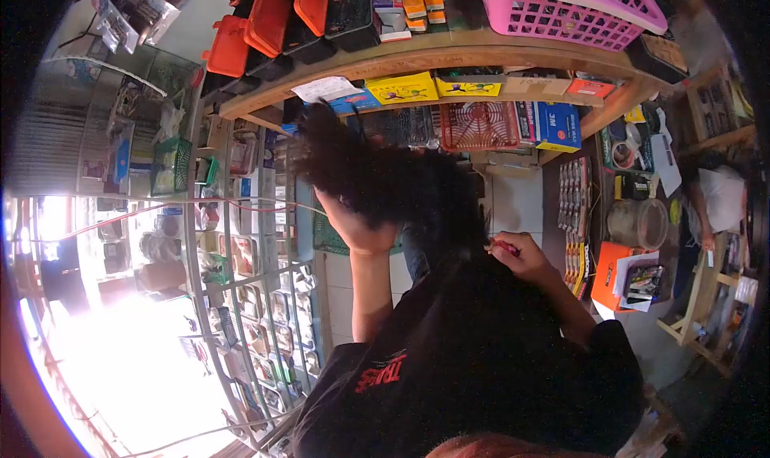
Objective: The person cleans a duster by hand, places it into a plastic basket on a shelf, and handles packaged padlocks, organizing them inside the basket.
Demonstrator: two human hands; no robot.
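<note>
"Where's the fluffy duster (417,181)?"

"Toward 12 o'clock of the black shirt (481,362), red handle (504,246) gripped in a closed right hand (523,257); left hand (361,227) against fluff, fingers hidden, closure unclear."

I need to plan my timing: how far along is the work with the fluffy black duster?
Looks done: the duster is picked up. In hand: the right hand grips a red piece at one end, and the left hand is against the fluff, fingers partly hidden. Left: the duster is not yet put down; I can't tell what else remains.
</note>
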